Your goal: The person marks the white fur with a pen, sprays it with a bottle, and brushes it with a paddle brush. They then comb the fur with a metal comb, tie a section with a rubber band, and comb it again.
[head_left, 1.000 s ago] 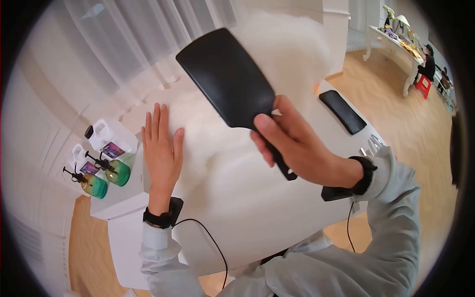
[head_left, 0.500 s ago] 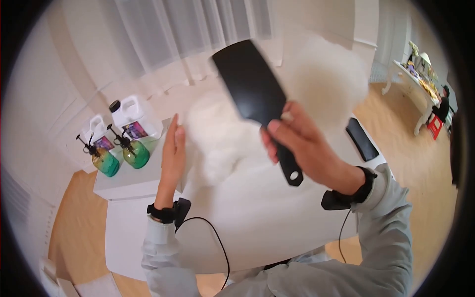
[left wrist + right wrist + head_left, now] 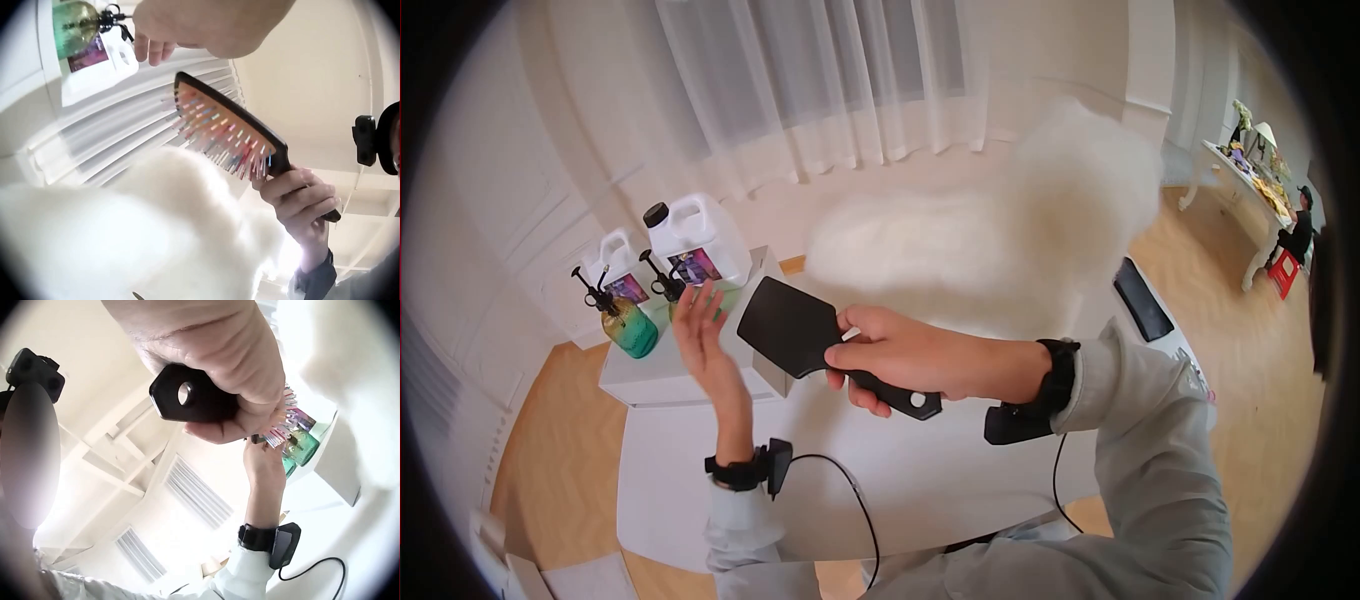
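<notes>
My right hand (image 3: 910,355) grips the handle of a black paddle brush (image 3: 788,325), its smooth back up in the head view. Colourful bristles (image 3: 219,131) on an orange pad show in the left wrist view. To the left, my left hand (image 3: 710,350) is raised with fingers loosely extended and nothing held. It overlaps one green spray bottle (image 3: 662,278) and hides much of it. Another amber-to-green spray bottle (image 3: 630,328) stands farther left. Beyond the brush lies a large, white fluffy furry thing (image 3: 940,235) with a rounded, raised right end.
Two white jugs, a large one (image 3: 700,240) and a smaller one (image 3: 622,262), stand behind the bottles on a white box (image 3: 680,378). A long black object (image 3: 1143,300) lies at the right edge of the white table (image 3: 960,480). A cable (image 3: 860,495) runs from my left wrist.
The brush has come down and left, away from above the fur, and turned its head leftward. My left hand has left the fur's side and moved left, in front of a spray bottle.
</notes>
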{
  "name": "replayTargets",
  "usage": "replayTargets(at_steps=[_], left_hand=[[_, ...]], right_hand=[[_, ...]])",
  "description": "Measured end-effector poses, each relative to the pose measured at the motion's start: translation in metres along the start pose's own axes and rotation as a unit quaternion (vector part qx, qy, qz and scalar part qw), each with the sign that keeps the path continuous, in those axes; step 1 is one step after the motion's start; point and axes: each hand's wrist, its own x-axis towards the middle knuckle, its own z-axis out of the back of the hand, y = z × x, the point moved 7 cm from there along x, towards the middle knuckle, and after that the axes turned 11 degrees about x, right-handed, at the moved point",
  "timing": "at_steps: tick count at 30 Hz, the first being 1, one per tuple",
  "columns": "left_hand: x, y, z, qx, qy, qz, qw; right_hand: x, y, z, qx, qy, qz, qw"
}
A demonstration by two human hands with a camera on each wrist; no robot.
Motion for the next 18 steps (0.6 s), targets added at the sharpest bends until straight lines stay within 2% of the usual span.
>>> replayTargets(at_steps=[2, 4, 6, 9, 12, 13, 14, 16, 17, 18], left_hand=[[-0.001, -0.001, 0.012, 0.004, -0.018, 0.005, 1.000], [-0.002, -0.001, 0.011, 0.024, -0.006, 0.014, 1.000], [-0.003, -0.004, 0.003, 0.011, 0.014, 0.021, 1.000], [-0.004, -0.003, -0.011, 0.031, 0.035, 0.032, 0.998], [-0.005, -0.001, -0.024, 0.033, 0.058, 0.032, 0.997], [-0.007, 0.012, -0.025, 0.019, 0.035, 0.040, 0.998], [-0.010, 0.027, -0.023, -0.012, 0.079, 0.000, 0.997], [-0.013, 0.044, -0.027, 0.054, 0.157, -0.041, 0.985], [-0.013, 0.030, -0.034, 0.055, 0.159, -0.043, 0.985], [-0.014, 0.019, -0.037, 0.040, 0.119, -0.007, 0.992]], right_hand=[[-0.009, 0.009, 0.000, -0.017, -0.003, 0.046, 0.999], [-0.018, 0.034, 0.004, -0.039, -0.039, 0.190, 0.980], [-0.028, 0.055, 0.014, -0.015, -0.090, 0.296, 0.951], [-0.023, 0.056, 0.022, 0.016, -0.130, 0.327, 0.936], [-0.012, 0.033, 0.011, -0.075, -0.034, 0.177, 0.981], [-0.014, 0.024, 0.006, -0.079, 0.013, 0.137, 0.987], [-0.016, 0.014, -0.001, -0.082, 0.062, 0.097, 0.990], [-0.036, 0.016, -0.010, -0.097, 0.064, 0.099, 0.988], [-0.049, 0.024, -0.008, -0.071, 0.043, 0.144, 0.986], [-0.060, 0.030, -0.004, -0.044, 0.023, 0.189, 0.981]])
